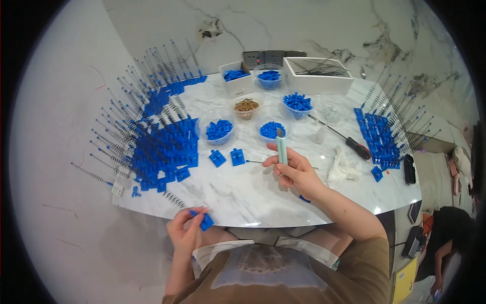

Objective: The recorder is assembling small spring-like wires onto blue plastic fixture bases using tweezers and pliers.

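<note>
Near the table's front edge, my left hand (183,232) pinches a small blue plastic piece (206,222) with a square plate. A metal coil spring (173,199) shows just beyond those fingers; I cannot tell if it is joined to the piece. My right hand (299,175) is raised over the table's middle, its fingers closed round a pale green utility knife (282,149) that points away from me. To the left of the knife are two loose blue square pieces, one (237,156) beside the other (217,158). A thin rod (255,161) with a blue tip runs behind my right hand.
Dense rows of blue pieces (169,147) with upright rods and springs fill the left side; a similar group (379,134) stands right. Bowls of blue parts (219,130) and brown parts (246,107), a white box (319,83), a screwdriver (358,148) and crumpled tissue (344,164) surround the middle.
</note>
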A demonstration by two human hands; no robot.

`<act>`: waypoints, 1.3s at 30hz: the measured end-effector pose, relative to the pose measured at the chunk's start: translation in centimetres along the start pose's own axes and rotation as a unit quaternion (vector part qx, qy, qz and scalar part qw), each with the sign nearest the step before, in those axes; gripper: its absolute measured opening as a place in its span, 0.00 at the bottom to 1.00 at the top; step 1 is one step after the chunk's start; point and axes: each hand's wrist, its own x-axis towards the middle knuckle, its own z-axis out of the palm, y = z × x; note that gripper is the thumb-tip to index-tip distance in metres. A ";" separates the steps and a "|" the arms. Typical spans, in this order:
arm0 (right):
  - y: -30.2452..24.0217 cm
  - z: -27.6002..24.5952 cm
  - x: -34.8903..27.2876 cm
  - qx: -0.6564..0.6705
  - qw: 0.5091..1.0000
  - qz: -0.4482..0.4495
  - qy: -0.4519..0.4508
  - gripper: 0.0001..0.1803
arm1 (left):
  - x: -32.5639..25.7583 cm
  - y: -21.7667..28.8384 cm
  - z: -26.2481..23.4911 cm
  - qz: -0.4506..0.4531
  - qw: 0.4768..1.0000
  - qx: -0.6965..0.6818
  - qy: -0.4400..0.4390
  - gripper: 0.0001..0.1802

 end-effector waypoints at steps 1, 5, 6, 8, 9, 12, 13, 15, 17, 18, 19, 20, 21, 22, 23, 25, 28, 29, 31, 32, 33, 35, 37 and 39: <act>-0.1 0.1 0.0 -0.002 1.000 0.001 0.007 0.28 | -0.7 -0.3 -0.3 -0.006 0.998 -0.032 0.052 0.05; 0.1 0.6 0.1 -0.057 0.998 -0.011 0.026 0.25 | -0.9 -0.6 -0.6 -0.005 0.997 -0.003 0.074 0.06; 0.2 0.5 0.0 -0.050 0.998 -0.017 0.029 0.23 | -0.7 -0.4 -0.2 -0.010 0.998 -0.008 0.069 0.06; 0.4 0.3 0.2 -0.038 0.999 -0.012 0.019 0.22 | -0.1 0.0 0.3 0.027 0.997 0.063 0.018 0.08; 0.5 0.1 0.1 -0.027 1.000 -0.013 0.005 0.21 | -0.1 0.0 0.8 0.023 0.998 0.062 0.015 0.08; -0.8 0.8 0.0 0.003 1.000 0.031 0.002 0.21 | 0.4 0.3 2.2 0.015 0.999 0.045 0.025 0.09; -0.8 0.7 -0.1 0.004 1.000 0.031 0.002 0.21 | 0.6 0.5 2.8 0.020 0.999 0.037 0.025 0.08; -0.8 0.4 -0.3 -0.006 0.999 0.031 -0.021 0.21 | 0.9 0.5 3.3 0.023 0.999 0.030 0.027 0.08; -0.4 -0.1 -0.4 -0.005 0.999 0.035 -0.037 0.21 | 1.2 0.0 3.5 0.048 0.996 0.076 0.023 0.09; -0.2 -0.2 -0.4 -0.005 0.998 0.038 -0.052 0.20 | 1.2 -0.2 3.6 0.047 0.995 0.079 0.025 0.09; -0.2 -0.1 -0.4 -0.003 0.998 0.039 -0.055 0.20 | 1.2 -0.4 3.8 0.042 0.994 0.105 0.008 0.09; -0.3 0.2 -0.5 -0.008 0.998 0.040 -0.051 0.20 | 1.1 -0.4 3.9 0.035 0.990 0.133 -0.009 0.09; -0.3 0.5 -0.5 -0.012 0.998 0.041 -0.048 0.20 | 1.0 0.1 4.1 0.032 0.990 0.137 -0.007 0.09; -0.4 0.7 -0.5 -0.010 0.998 0.042 -0.052 0.20 | 1.0 0.9 4.7 0.029 0.993 0.115 -0.023 0.09; -0.4 0.8 -0.5 -0.006 0.997 0.050 -0.053 0.22 | 1.0 1.4 5.3 0.026 0.995 0.092 -0.038 0.09; -0.1 0.9 -0.6 0.000 0.997 0.060 -0.056 0.23 | 1.2 1.3 5.9 0.035 0.993 0.104 -0.044 0.09; 0.3 0.7 -0.6 0.024 0.997 0.013 -0.073 0.25 | 1.9 1.0 6.4 0.124 0.975 0.148 -0.111 0.15; 0.1 0.7 -0.6 0.027 0.997 0.005 -0.071 0.26 | 1.7 0.9 6.6 0.124 0.975 0.150 -0.112 0.15; -0.2 0.7 -0.6 0.030 0.997 -0.004 -0.064 0.26 | 1.3 0.4 7.0 0.133 0.985 0.058 -0.090 0.16; -0.4 0.8 -0.5 0.031 0.998 -0.038 -0.037 0.25 | 1.3 0.6 6.8 0.132 0.985 0.057 -0.094 0.16; -0.6 0.7 -0.5 0.031 0.997 -0.071 -0.010 0.24 | 1.3 1.0 6.4 0.105 0.982 0.076 -0.137 0.16; -1.4 0.3 -0.7 0.041 0.996 -0.077 0.020 0.21 | 1.2 1.7 5.9 0.075 0.976 0.094 -0.184 0.17; -1.5 -0.3 -0.7 0.051 0.994 -0.083 0.051 0.18 | 1.0 2.0 5.8 0.071 0.974 0.084 -0.198 0.16; -1.2 -0.7 -0.7 0.037 0.987 -0.110 0.109 0.11 | 1.0 1.7 5.7 0.077 0.970 0.098 -0.209 0.16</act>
